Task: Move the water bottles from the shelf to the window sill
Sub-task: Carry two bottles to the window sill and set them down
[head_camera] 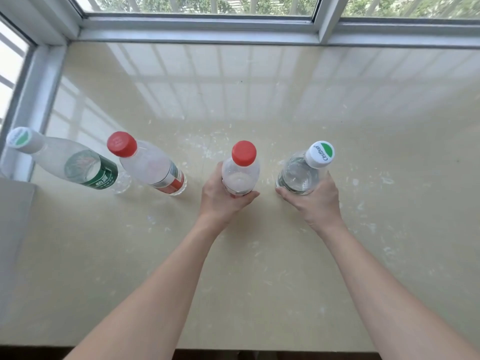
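Several clear water bottles stand upright in a row on the beige window sill (259, 100). At far left is a bottle with a green label and a white-green cap (75, 163). Beside it stands a red-capped bottle with a red and white label (153, 166). My left hand (220, 196) is wrapped around the lower part of a second red-capped bottle (241, 170). My right hand (315, 201) grips the base of a bottle with a white-green cap (302, 172). Both held bottles look set down on the sill.
A grey metal window frame (197, 35) borders the sill at the back and on the left side (36, 100). The sill's front edge (259, 349) runs along the bottom. A pale wall corner (13, 229) stands at the left.
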A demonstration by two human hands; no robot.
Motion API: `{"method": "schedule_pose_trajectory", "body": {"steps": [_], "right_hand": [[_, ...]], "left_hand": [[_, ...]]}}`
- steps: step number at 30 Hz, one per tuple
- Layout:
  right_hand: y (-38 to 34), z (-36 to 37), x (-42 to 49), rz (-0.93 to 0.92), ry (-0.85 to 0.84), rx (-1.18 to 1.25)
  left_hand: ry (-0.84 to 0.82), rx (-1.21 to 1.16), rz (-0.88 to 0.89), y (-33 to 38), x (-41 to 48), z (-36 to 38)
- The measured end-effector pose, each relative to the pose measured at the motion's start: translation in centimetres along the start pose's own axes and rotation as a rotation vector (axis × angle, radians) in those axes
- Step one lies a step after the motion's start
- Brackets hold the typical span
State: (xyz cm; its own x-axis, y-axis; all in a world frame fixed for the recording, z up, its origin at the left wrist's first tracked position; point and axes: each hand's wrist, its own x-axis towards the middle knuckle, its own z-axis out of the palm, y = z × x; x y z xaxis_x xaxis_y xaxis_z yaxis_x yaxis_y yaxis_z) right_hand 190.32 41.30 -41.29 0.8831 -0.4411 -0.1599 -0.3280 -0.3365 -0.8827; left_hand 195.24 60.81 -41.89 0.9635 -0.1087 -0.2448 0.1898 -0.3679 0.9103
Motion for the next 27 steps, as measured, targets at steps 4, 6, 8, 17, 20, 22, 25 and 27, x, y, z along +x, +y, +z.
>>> {"method": "schedule_pose_trajectory", "body": {"steps": [4,6,8,17,20,22,25,27], "right_hand": [[-0.1,0.0,-0.2,-0.014,0.034,-0.048],[0.0,0.0,-0.3,-0.019,0.053,-0.061],[0.1,0.1,-0.5,-0.021,0.066,-0.073],[0.6,-1.5,-0.9,0.035,-0.076,-0.187],[-0.5,-3.8,-2.0,0.022,-0.177,-0.432],[-2.3,-5.9,-3.0,0.024,-0.212,-0.563],[-6.1,-8.9,-4.9,-0.048,-0.238,-0.747],[-8.9,-10.7,-6.3,-0.129,-0.204,-0.832]], "left_hand": [[-0.005,0.002,-0.007,-0.1,0.1,0.1],[-0.001,0.008,-0.011,-0.2,0.3,0.2],[-0.001,0.01,-0.014,-0.4,0.4,0.4],[-0.075,0.175,-0.078,-0.5,-1.0,-0.5],[-0.124,0.446,-0.077,0.4,-3.1,-2.0],[-0.114,0.56,-0.043,2.2,-4.9,-3.1],[-0.024,0.674,0.053,6.4,-7.6,-4.9],[0.009,0.736,0.13,9.3,-9.2,-6.0]]}}
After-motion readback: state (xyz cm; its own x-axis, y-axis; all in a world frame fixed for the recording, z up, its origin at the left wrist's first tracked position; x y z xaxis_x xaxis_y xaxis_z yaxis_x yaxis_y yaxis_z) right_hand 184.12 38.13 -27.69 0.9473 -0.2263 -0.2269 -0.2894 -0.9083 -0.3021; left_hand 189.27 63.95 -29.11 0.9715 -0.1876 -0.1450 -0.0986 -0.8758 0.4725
